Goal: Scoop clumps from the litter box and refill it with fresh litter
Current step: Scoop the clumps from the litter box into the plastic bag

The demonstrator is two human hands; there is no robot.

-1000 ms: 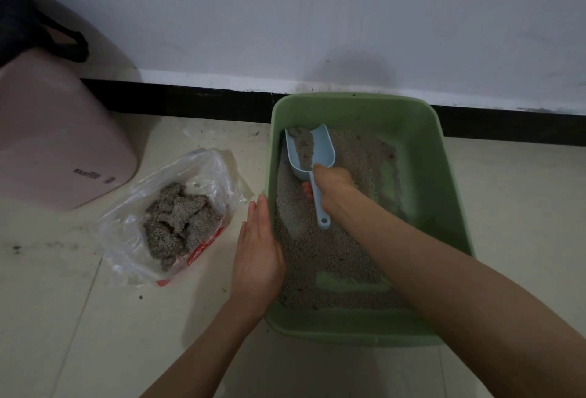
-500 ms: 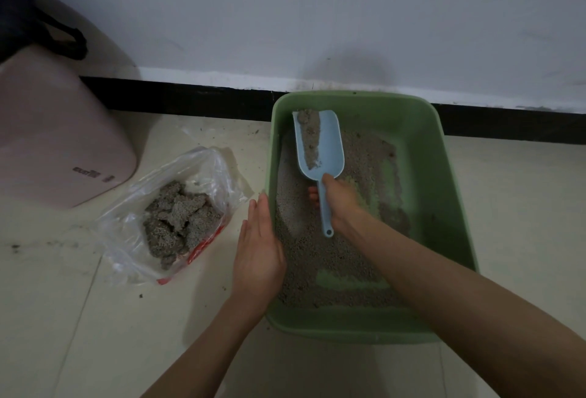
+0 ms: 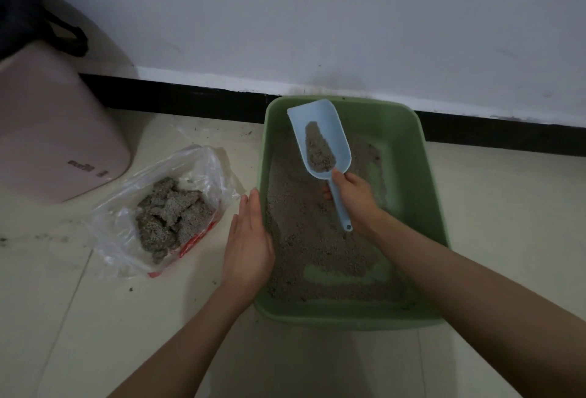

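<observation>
A green litter box (image 3: 434,194) sits on the floor against the wall, with a thin layer of grey litter (image 3: 304,248) and bare green patches near its front. My right hand (image 3: 353,196) grips the handle of a light blue scoop (image 3: 329,134), held above the box's far half with a grey clump (image 3: 318,152) lying in its bowl. My left hand (image 3: 249,239) rests flat against the box's left wall, fingers together, holding nothing. Left of the box lies an open clear plastic bag (image 3: 117,217) with a pile of grey clumps (image 3: 171,213) in it.
A pink bin (image 3: 47,134) with a black bag in it stands at the far left. A black baseboard (image 3: 177,98) and white wall run behind the box. Specks of litter dot the beige tiled floor (image 3: 507,223).
My right hand has lifted the scoop out of the litter and raised it with a clump inside. The left hand and the bag have stayed put.
</observation>
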